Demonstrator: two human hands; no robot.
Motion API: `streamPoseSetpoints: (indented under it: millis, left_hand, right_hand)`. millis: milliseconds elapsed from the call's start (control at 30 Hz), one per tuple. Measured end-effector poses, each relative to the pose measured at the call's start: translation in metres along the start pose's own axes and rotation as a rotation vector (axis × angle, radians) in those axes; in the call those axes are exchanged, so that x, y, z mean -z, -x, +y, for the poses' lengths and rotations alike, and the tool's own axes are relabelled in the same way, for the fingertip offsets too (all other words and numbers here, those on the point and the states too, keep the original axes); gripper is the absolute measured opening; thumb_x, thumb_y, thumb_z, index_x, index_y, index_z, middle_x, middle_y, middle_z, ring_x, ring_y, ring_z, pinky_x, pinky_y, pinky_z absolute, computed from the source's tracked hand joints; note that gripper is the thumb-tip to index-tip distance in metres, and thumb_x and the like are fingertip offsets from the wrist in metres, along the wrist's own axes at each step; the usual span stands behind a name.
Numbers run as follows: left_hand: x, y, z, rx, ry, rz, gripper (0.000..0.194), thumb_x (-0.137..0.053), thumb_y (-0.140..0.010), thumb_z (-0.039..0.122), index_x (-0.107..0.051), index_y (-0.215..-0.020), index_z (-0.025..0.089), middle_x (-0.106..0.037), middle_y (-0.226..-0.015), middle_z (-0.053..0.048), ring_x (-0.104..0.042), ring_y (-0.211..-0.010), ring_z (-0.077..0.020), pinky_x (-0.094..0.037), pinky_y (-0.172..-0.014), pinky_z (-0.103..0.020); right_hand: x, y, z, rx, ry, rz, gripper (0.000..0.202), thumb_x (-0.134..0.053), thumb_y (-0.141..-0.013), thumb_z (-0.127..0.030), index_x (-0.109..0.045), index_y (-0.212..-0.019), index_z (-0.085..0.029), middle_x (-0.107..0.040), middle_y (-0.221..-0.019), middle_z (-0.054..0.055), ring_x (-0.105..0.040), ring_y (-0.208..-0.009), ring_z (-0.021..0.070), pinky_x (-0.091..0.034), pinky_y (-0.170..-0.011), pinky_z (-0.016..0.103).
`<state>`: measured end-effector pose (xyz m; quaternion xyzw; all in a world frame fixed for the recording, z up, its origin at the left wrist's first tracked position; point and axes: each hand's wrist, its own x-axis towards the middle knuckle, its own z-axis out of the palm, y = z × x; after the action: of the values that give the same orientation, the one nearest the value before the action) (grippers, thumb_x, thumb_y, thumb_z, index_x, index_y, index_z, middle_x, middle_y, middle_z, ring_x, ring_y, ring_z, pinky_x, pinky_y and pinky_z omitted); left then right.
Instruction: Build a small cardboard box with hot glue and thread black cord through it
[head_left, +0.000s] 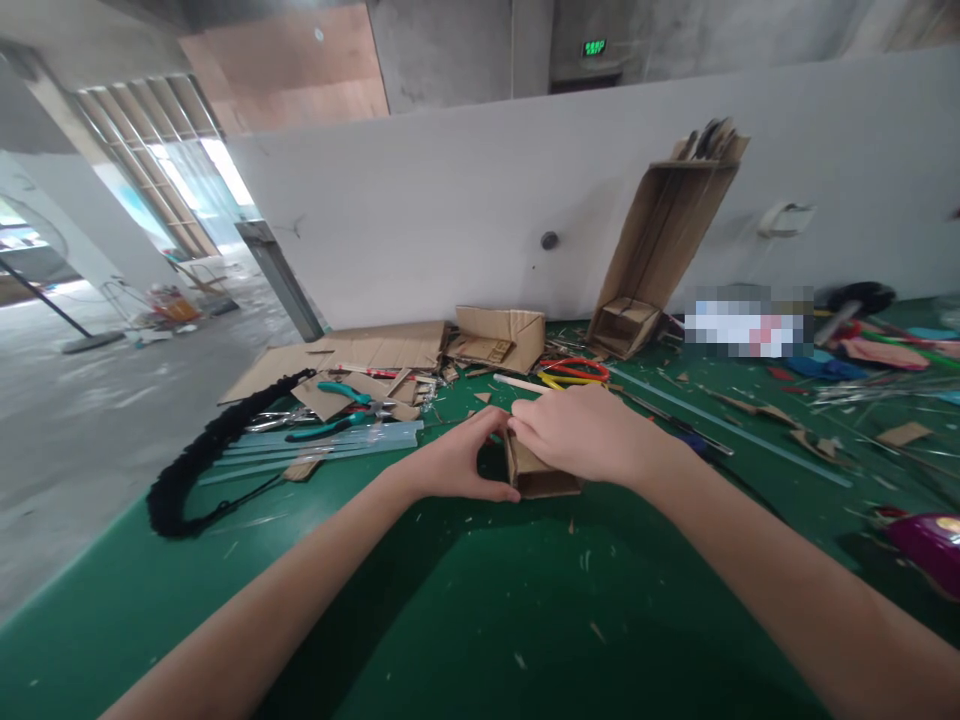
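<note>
The box (528, 462) on the table (480, 620) looks, from here, folded into shape but with its near end still open, the left hand (459, 455) gripping its side, the right hand (576, 430) clutching its top.

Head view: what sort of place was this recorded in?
Probably a makeshift craft workspace in an unfinished building: flat brown cardboard sheets and metal pliers with teal handles lie on a green-topped table, with a bare grey concrete wall beyond.
</note>
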<state>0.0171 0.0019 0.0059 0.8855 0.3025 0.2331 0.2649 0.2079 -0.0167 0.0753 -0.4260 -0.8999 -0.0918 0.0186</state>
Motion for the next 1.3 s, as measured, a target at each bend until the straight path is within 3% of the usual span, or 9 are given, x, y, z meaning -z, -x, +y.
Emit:
streamPoseSetpoints:
  millis: [167,533,767,867,1000,1100,1200,1300]
  left_hand:
    - [-0.004,0.000,-0.001,-0.011,0.012,0.034,0.058,-0.076,-0.064,0.040,-0.050,-0.111,0.019,-0.055,-0.112,-0.009,-0.053,-0.105,-0.0260,-0.043,-0.093,-0.041]
    - [-0.003,-0.001,0.001,-0.015,-0.006,0.021,0.057,-0.075,-0.066,0.038,-0.049,-0.113,0.018,-0.055,-0.111,-0.010,-0.053,-0.104,-0.0257,-0.044,-0.092,-0.041]
    - [-0.006,0.002,0.004,0.019,0.099,0.034,0.085,-0.075,-0.067,0.035,-0.030,-0.138,0.021,-0.048,-0.131,-0.013,-0.051,-0.116,-0.0279,-0.041,-0.099,-0.044]
    - [0.001,0.000,0.004,0.014,0.162,0.113,0.085,-0.071,-0.072,0.032,-0.024,-0.142,0.024,-0.044,-0.136,-0.014,-0.046,-0.122,-0.0283,-0.042,-0.100,-0.043]
    - [0.019,-0.002,0.003,0.047,0.220,0.309,0.060,-0.059,-0.083,0.044,-0.036,-0.136,0.026,-0.038,-0.142,-0.012,-0.038,-0.131,-0.0283,-0.040,-0.102,-0.041]
    - [0.024,-0.002,0.004,0.081,0.238,0.250,0.049,-0.048,-0.088,0.052,-0.049,-0.127,0.023,-0.049,-0.135,-0.012,-0.044,-0.125,-0.0286,-0.041,-0.100,-0.041]
    - [0.014,-0.001,0.003,0.144,0.289,0.216,0.052,-0.049,-0.086,0.054,-0.051,-0.125,0.019,-0.052,-0.132,-0.013,-0.049,-0.120,-0.0286,-0.041,-0.099,-0.041]
    - [-0.003,-0.005,0.003,0.225,0.474,0.340,0.056,-0.049,-0.085,0.055,-0.048,-0.126,0.018,-0.057,-0.126,-0.012,-0.054,-0.113,-0.0264,-0.043,-0.096,-0.039]
  right_hand:
    - [0.002,0.000,-0.005,0.069,0.141,-0.063,0.027,-0.039,-0.084,-0.012,-0.063,-0.075,-0.015,-0.066,-0.068,0.010,-0.062,-0.063,0.0233,-0.028,-0.048,0.027]
    - [0.002,0.005,-0.019,-0.059,0.153,-0.054,0.016,-0.050,-0.081,-0.015,-0.066,-0.082,-0.012,-0.066,-0.066,0.011,-0.064,-0.060,0.0225,-0.033,-0.049,0.027]
    - [-0.003,0.007,-0.007,0.005,0.094,0.010,0.022,-0.042,-0.086,-0.017,-0.063,-0.083,-0.014,-0.067,-0.072,0.009,-0.062,-0.063,0.0214,-0.029,-0.049,0.027]
    - [-0.002,0.010,0.008,-0.119,-0.112,0.100,0.033,-0.031,-0.093,-0.026,-0.059,-0.079,-0.016,-0.065,-0.071,0.007,-0.059,-0.063,0.0192,-0.029,-0.051,0.028]
    - [-0.016,0.023,0.013,-0.305,-0.780,0.258,0.042,-0.022,-0.096,-0.040,-0.046,-0.069,-0.019,-0.056,-0.065,0.002,-0.052,-0.059,0.0139,-0.038,-0.055,0.027]
    - [-0.041,0.035,0.003,-0.359,-1.288,0.175,0.040,-0.021,-0.095,-0.046,-0.042,-0.073,-0.020,-0.052,-0.068,0.001,-0.050,-0.056,0.0124,-0.041,-0.048,0.024]
    - [-0.062,0.046,-0.005,-0.313,-1.405,0.072,0.038,-0.027,-0.095,-0.048,-0.046,-0.081,-0.019,-0.053,-0.078,0.003,-0.051,-0.065,0.0129,-0.043,-0.049,0.023]
    - [-0.067,0.053,-0.006,-0.236,-1.344,-0.016,0.042,-0.026,-0.096,-0.049,-0.053,-0.090,-0.017,-0.053,-0.080,0.003,-0.049,-0.063,0.0119,-0.045,-0.054,0.024]
